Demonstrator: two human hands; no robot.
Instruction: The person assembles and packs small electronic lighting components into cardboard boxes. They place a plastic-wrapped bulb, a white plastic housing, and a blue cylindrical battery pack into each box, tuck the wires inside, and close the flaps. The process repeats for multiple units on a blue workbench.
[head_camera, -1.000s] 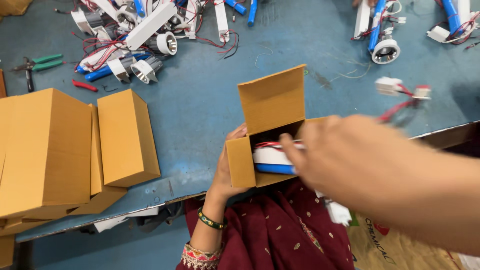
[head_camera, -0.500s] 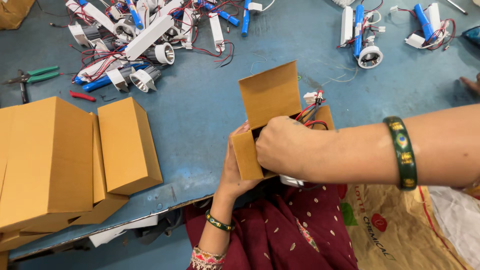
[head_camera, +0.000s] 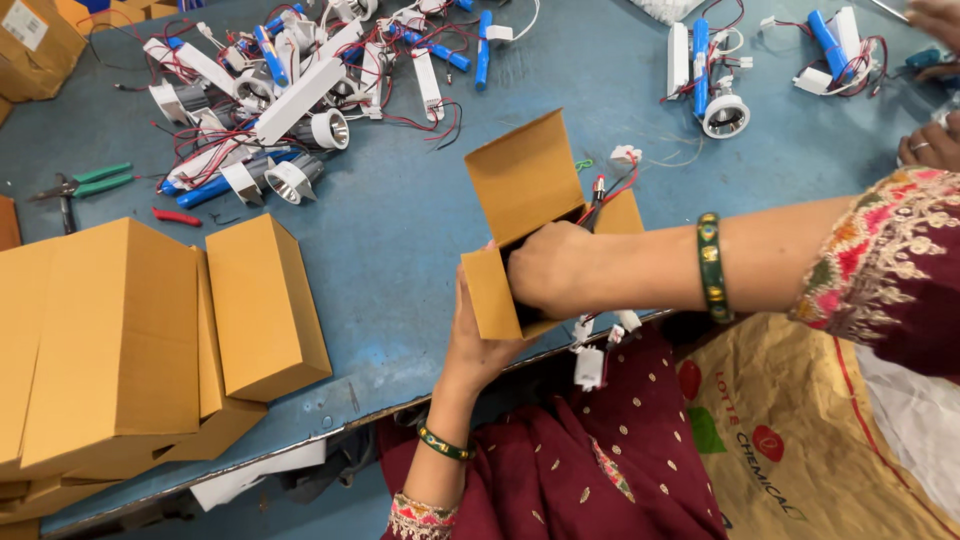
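Across the blue tabletop (head_camera: 400, 230), the biggest things sit at the left: a stack of closed tan cardboard boxes (head_camera: 130, 340), lying flat and touching one another. At the far edge spreads a tangled heap of white plastic lamp parts, blue cylinders and red wires (head_camera: 290, 100), with a smaller cluster of the same parts (head_camera: 715, 80) off to the right, well apart from it. At the near edge, over the lap, here's the action: a small open tan cardboard box (head_camera: 525, 215) with its lid flap standing up and tilted back. The left hand (head_camera: 478, 335) cups that box from below, fingers wrapped around its near end, a firm grip on the cardboard. The right hand (head_camera: 550, 270) is pushed into the box's open mouth, fingers curled inside; what they grasp is hidden, so I cannot tell. Red wires with small white connectors (head_camera: 600, 345) dangle out beneath the box. Far left, green-handled pliers (head_camera: 85, 183) lie flat beside a short red tube (head_camera: 177, 216).
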